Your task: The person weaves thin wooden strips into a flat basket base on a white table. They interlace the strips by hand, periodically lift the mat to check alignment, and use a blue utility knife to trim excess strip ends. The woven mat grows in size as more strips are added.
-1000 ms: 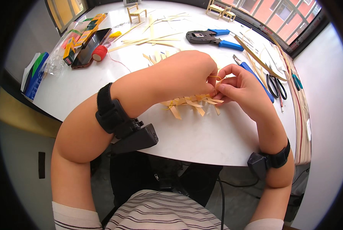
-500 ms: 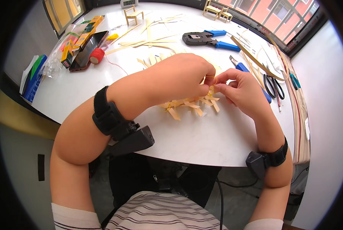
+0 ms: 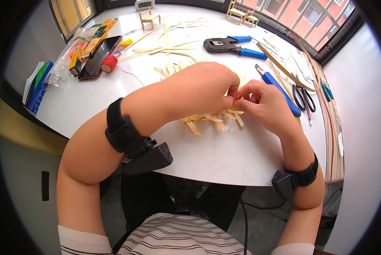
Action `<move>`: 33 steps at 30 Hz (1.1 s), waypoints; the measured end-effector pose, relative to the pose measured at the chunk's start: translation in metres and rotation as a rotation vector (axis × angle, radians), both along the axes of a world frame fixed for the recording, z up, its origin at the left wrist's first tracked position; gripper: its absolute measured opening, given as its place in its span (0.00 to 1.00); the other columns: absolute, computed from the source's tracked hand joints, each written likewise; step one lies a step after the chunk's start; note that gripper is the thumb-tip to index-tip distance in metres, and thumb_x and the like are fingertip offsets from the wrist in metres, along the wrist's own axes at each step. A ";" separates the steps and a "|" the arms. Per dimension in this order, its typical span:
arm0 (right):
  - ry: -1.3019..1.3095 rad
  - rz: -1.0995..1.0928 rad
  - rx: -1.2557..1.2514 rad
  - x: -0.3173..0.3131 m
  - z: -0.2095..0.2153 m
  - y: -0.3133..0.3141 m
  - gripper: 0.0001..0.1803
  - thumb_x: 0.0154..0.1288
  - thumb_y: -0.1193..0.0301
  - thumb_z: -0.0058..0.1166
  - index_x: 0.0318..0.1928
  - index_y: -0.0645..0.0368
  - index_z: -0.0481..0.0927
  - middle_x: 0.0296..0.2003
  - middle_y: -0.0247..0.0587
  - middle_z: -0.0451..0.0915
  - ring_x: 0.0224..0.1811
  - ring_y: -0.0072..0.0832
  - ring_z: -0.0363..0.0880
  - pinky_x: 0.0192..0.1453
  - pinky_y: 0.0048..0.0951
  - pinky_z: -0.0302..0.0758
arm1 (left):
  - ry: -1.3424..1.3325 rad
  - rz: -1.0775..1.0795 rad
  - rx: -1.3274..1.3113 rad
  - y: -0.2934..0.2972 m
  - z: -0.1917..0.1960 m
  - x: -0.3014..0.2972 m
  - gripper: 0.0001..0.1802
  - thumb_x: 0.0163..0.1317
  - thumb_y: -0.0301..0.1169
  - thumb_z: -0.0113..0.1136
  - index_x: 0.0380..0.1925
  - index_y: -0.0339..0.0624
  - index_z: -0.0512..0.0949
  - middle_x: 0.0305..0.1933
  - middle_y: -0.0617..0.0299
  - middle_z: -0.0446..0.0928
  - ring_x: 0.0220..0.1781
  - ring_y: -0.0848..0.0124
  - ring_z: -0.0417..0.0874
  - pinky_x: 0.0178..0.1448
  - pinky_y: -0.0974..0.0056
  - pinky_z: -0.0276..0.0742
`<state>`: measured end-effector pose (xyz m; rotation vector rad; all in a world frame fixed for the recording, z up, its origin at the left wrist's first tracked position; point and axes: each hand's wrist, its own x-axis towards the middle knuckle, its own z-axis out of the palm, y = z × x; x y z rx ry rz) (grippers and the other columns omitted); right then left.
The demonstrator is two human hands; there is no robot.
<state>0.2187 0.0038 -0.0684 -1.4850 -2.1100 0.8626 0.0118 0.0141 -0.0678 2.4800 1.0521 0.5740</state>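
My left hand (image 3: 211,85) is closed in a pinch at the right end of a woven piece of pale bamboo strips (image 3: 193,128). A thin yellow thread (image 3: 234,88) shows at its fingertips. Facing it, my right hand (image 3: 265,104) pinches with thumb and forefinger on the same thread, its fingertips right beside those of the left. The piece lies on the white table with strip ends sticking out on its near and far sides. My left hand and forearm hide most of its middle.
Right of my hands lie a blue utility knife (image 3: 279,91), black scissors (image 3: 304,97) and a blue-handled crimping tool (image 3: 231,44). A red thread spool (image 3: 109,63) and phone (image 3: 99,59) lie left. Loose bamboo strips (image 3: 167,49) and small chairs (image 3: 149,19) stand farther back.
My right fingertips have moved slightly left and down, closer against the left fingertips. Both hands stay at the right end of the woven piece; the view has shifted slightly.
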 end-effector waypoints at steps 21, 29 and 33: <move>0.063 0.047 -0.083 0.004 -0.005 0.004 0.08 0.63 0.70 0.63 0.40 0.61 0.85 0.27 0.30 0.80 0.27 0.17 0.73 0.31 0.23 0.71 | -0.026 0.015 0.003 0.001 -0.001 -0.001 0.12 0.59 0.34 0.60 0.34 0.36 0.82 0.30 0.50 0.81 0.34 0.55 0.81 0.41 0.56 0.76; 0.081 0.040 -0.064 0.006 -0.011 0.006 0.08 0.64 0.70 0.64 0.40 0.61 0.86 0.25 0.31 0.80 0.27 0.16 0.73 0.31 0.23 0.70 | -0.007 0.015 -0.025 0.000 0.001 0.000 0.12 0.59 0.34 0.61 0.34 0.35 0.82 0.31 0.51 0.81 0.35 0.55 0.81 0.42 0.56 0.76; 0.105 0.026 -0.099 0.006 -0.010 0.007 0.08 0.64 0.70 0.64 0.39 0.61 0.86 0.25 0.30 0.80 0.27 0.15 0.72 0.30 0.22 0.69 | -0.014 0.026 -0.034 0.000 0.001 0.000 0.12 0.59 0.34 0.61 0.34 0.35 0.82 0.31 0.50 0.81 0.35 0.54 0.81 0.42 0.55 0.76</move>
